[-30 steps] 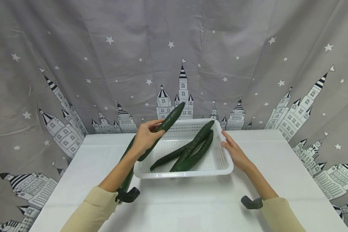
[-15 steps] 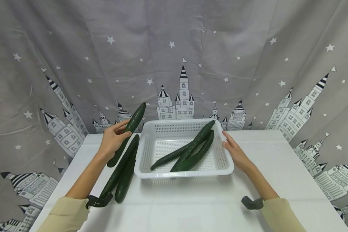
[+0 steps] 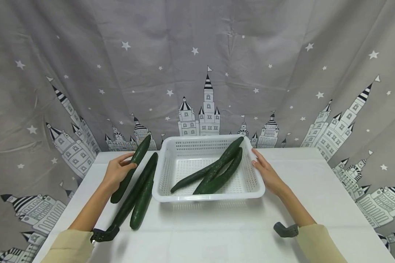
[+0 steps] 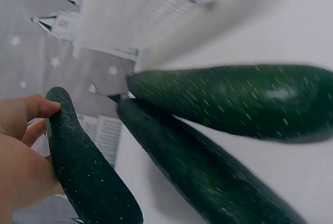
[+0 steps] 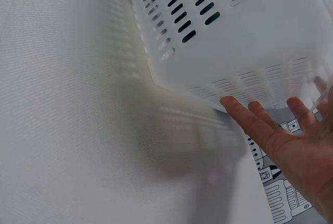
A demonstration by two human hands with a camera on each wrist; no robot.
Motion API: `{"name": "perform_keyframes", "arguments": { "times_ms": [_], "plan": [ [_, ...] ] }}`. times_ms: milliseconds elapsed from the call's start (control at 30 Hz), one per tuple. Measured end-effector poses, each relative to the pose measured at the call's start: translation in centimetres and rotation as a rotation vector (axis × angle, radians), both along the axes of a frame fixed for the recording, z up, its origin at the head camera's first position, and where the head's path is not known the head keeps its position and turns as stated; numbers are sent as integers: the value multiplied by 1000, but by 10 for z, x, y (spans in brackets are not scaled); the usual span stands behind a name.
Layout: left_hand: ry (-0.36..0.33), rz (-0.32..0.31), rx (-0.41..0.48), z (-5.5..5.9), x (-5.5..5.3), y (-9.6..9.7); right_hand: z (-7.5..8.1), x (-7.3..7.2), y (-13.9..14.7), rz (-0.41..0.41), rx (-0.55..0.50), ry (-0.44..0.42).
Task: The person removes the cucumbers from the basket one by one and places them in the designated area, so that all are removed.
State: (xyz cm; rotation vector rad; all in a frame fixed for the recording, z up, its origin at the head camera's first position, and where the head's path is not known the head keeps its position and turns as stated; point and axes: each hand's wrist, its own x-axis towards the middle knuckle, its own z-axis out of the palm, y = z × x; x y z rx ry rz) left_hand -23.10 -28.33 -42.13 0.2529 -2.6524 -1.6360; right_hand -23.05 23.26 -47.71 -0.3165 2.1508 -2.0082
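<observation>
My left hand [image 3: 117, 172] grips a dark green cucumber [image 3: 141, 150] around its middle, thumb on the near side, over the left part of the table. In the left wrist view this cucumber [image 4: 93, 172] slants down from the fingers. Right beside it, two more cucumbers [image 3: 131, 201] [image 3: 143, 204] lie side by side on the table. A white perforated plastic basket [image 3: 210, 198] stands to their right, with 3 cucumbers [image 3: 222, 177] crossed inside. At the basket's right wall rests my right hand [image 3: 268, 174]; the right wrist view has its fingers [image 5: 250, 120] extended along the outside.
A white cloth covers the table [image 3: 217, 233]. Behind it hangs a grey curtain [image 3: 250, 47] printed with castles and stars. Black wrist mounts [image 3: 105, 234] [image 3: 285, 230] stick out by both sleeves.
My left hand has carried the cucumber from over the basket's left side leftward, then lowered it beside the two on the table. The right hand and the basket stay in place.
</observation>
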Motion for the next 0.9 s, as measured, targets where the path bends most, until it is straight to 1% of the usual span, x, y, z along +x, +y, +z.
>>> {"name": "perform_keyframes", "arguments": {
  "times_ms": [200, 500, 633, 900],
  "plan": [
    [-36, 11, -20, -19, -3, -9, 0, 0, 0, 2, 0, 1],
    [-79, 36, -38, -40, -5, -17, -1, 0, 1, -4, -3, 1],
    [-83, 40, -50, -46, -4, -18, -3, 0, 1, -2, -13, 0],
    [-85, 26, -38, -52, -2, -21, -3, -1, 1, 1, -16, -1]
  ]
}}
